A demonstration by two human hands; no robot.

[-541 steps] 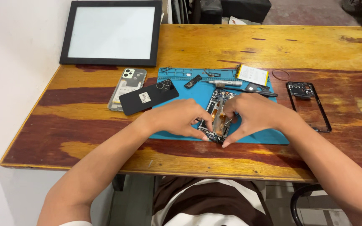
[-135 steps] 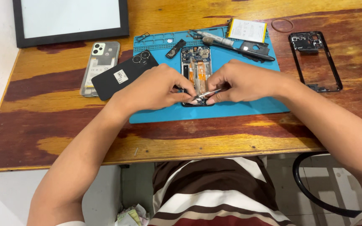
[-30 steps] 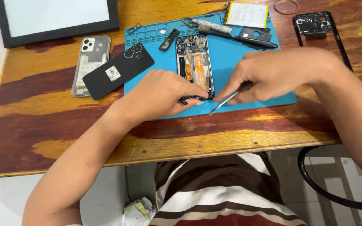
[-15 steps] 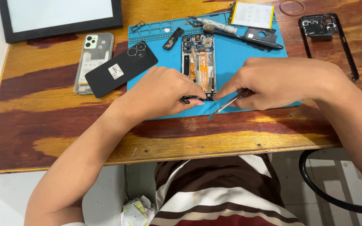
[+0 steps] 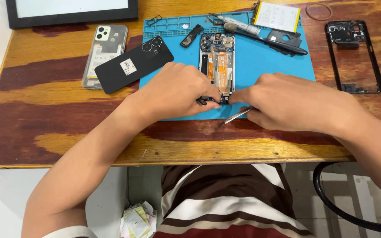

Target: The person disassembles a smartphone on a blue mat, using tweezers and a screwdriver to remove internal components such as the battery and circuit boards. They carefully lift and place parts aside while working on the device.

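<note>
Now the opened phone [image 5: 217,66] is pinched at its near end by the left hand [image 5: 177,90], its long axis running away; tweezers [image 5: 236,117] are gripped in the right hand [image 5: 287,103].

Opened phone [image 5: 217,61]: near end hidden under both hands' fingers [image 5: 208,94]; small black part there, perhaps a connector.

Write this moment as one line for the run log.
left hand: pinches bottom edge of opened phone | right hand: holds metal tweezers, fingertip at phone | surface: blue mat
</note>
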